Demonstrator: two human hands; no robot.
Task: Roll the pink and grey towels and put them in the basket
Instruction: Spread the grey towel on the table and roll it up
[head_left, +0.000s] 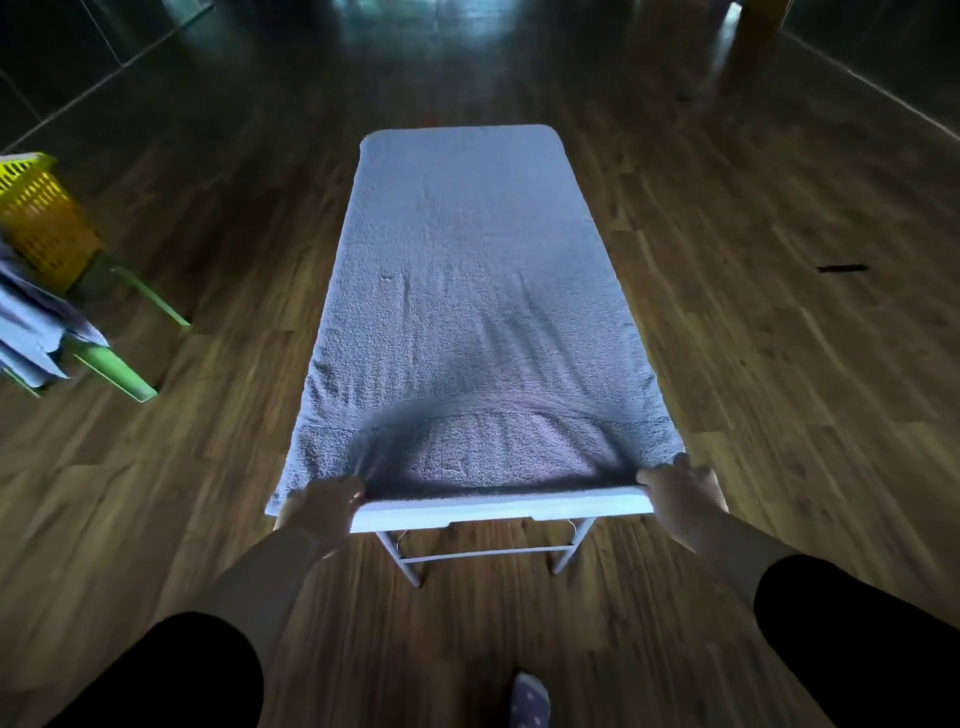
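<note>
A grey towel (467, 270) lies spread flat along a narrow white folding table (498, 512), covering almost all of its top. My left hand (324, 501) pinches the towel's near left corner at the table's front edge. My right hand (675, 486) grips the near right corner. The near hem between my hands is lifted and pulled a little away from the edge, making a curved fold. A yellow plastic basket (39, 218) stands at the far left. No pink towel shows clearly.
The basket stands on a light green stool (130, 306), with bluish cloth (36, 332) hanging beside it. Wooden floor surrounds the table. A dark strip (841, 268) lies on the floor at right. My socked foot (530, 699) is below the table's near end.
</note>
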